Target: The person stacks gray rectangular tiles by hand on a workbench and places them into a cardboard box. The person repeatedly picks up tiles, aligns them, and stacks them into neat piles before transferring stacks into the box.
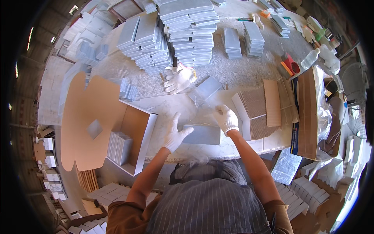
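Note:
My left hand (175, 134), in a white knit glove, has thumb and fingers spread, nothing gripped. Its thumb reaches over the left end of a flat grey tile (202, 135) lying in front of me. My right hand (226, 118), gloved too, is closed with fingers curled above the tile's right end. Whatever it pinches, perhaps thin clear film, is too faint to make out. Beyond the hands another grey tile (209, 86) lies at an angle, with clear plastic near it. To the left, an open cardboard box (136, 128) holds a row of thin tiles (119, 147) on edge.
Tall stacks of grey tiles (191, 31) stand at the back, with loose white gloves (179, 78) before them. Folded cardboard pieces (255, 113) and a large carton (307, 113) sit at right. A red tape dispenser (290, 65) and a clear bottle (310, 58) lie farther back.

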Action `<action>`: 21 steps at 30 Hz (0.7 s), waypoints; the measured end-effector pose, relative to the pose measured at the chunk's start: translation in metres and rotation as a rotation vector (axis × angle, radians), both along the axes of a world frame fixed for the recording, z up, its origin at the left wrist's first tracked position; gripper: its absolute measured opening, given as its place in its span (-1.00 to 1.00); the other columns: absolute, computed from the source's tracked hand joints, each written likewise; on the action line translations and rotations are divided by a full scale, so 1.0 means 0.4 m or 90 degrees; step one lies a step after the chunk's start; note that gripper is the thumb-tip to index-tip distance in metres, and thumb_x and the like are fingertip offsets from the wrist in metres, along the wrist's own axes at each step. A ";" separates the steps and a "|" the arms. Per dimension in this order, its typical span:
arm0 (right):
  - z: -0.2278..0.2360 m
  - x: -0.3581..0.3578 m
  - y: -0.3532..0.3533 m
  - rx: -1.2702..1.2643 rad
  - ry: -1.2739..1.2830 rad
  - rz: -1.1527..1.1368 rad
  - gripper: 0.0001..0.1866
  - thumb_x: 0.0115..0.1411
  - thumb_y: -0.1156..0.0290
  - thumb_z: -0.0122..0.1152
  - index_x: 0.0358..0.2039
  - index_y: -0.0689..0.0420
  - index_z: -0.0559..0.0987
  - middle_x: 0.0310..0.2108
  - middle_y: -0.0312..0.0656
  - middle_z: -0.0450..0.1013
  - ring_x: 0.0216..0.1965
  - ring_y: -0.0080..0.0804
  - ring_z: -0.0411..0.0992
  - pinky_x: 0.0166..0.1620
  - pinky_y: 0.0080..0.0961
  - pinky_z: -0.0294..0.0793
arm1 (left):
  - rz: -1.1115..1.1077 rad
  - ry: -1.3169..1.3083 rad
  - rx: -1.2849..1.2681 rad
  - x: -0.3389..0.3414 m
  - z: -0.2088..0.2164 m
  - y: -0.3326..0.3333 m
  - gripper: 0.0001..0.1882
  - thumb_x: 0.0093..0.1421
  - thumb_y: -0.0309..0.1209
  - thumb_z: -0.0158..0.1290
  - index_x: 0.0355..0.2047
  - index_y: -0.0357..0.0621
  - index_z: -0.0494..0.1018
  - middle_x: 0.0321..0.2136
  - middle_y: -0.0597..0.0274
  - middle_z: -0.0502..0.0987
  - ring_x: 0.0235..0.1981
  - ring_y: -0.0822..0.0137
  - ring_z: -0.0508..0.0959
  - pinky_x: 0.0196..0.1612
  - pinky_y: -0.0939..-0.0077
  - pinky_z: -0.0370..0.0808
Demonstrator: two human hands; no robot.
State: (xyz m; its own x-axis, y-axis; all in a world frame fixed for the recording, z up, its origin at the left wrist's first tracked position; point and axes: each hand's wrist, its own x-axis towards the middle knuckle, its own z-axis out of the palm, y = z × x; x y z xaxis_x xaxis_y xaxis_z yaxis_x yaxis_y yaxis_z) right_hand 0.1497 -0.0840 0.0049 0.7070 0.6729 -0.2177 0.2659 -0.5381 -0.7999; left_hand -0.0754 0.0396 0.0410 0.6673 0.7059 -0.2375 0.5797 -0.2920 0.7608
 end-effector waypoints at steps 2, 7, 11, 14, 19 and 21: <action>0.017 -0.005 0.028 -0.012 -0.067 -0.015 -0.70 0.23 0.15 0.18 -0.13 -0.01 0.67 -0.19 -0.10 0.64 -0.13 -0.04 0.59 -0.02 -0.25 0.53 | 0.030 0.055 -0.072 0.002 0.004 0.015 0.14 0.13 0.08 0.31 0.47 -0.25 -0.07 0.43 -0.13 0.11 0.45 0.03 0.13 0.45 0.18 0.10; 0.051 0.014 0.085 -0.016 -0.159 -0.034 -0.72 0.31 0.14 0.07 -0.15 -0.06 0.67 -0.19 -0.09 0.63 -0.13 0.00 0.58 -0.04 -0.17 0.53 | 0.060 0.063 -0.140 0.048 0.039 0.023 0.14 0.11 0.08 0.32 0.46 -0.28 -0.02 0.38 -0.17 0.20 0.39 0.01 0.25 0.40 0.20 0.20; 0.096 0.024 0.118 0.019 -0.172 -0.072 -0.74 0.33 0.14 0.07 -0.17 -0.07 0.67 -0.24 -0.07 0.62 -0.17 0.01 0.58 -0.09 -0.16 0.53 | 0.044 0.081 -0.154 0.073 0.030 0.046 0.14 0.09 0.09 0.34 0.44 -0.31 0.02 0.33 -0.18 0.28 0.33 0.01 0.34 0.35 0.20 0.28; 0.128 0.026 0.126 0.085 -0.171 -0.103 -0.76 0.33 0.14 0.11 -0.17 -0.07 0.67 -0.24 -0.07 0.62 -0.19 0.02 0.58 -0.11 -0.20 0.53 | 0.039 0.066 -0.151 0.105 -0.003 0.078 0.13 0.07 0.06 0.37 0.43 -0.30 0.04 0.34 -0.17 0.27 0.33 0.03 0.34 0.33 0.22 0.30; 0.153 0.037 0.123 0.241 -0.169 -0.150 -0.79 0.33 0.21 0.20 -0.15 0.00 0.66 -0.29 -0.12 0.62 -0.28 -0.11 0.59 -0.16 -0.34 0.53 | 0.039 -0.100 -0.313 0.190 0.020 0.114 -0.26 0.17 -0.16 0.34 0.25 -0.32 0.36 0.11 0.05 0.52 0.12 0.30 0.50 0.19 0.39 0.42; 0.173 0.031 0.116 0.278 -0.107 -0.151 -0.79 0.33 0.24 0.22 -0.15 0.04 0.66 -0.33 -0.16 0.62 -0.34 -0.21 0.59 -0.18 -0.41 0.53 | 0.052 -0.162 -0.373 0.199 0.029 0.130 -0.45 0.22 -0.26 0.30 0.14 -0.30 0.47 0.03 0.15 0.58 0.04 0.38 0.53 0.13 0.47 0.45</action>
State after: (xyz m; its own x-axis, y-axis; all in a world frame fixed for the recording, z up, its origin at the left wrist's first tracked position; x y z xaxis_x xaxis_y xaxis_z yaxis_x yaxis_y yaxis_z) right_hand 0.1623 -0.0375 0.0742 0.8520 0.4928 0.1766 0.3212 -0.2256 -0.9198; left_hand 0.0043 0.0914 0.0525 0.7034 0.5578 -0.4406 0.3628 0.2514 0.8973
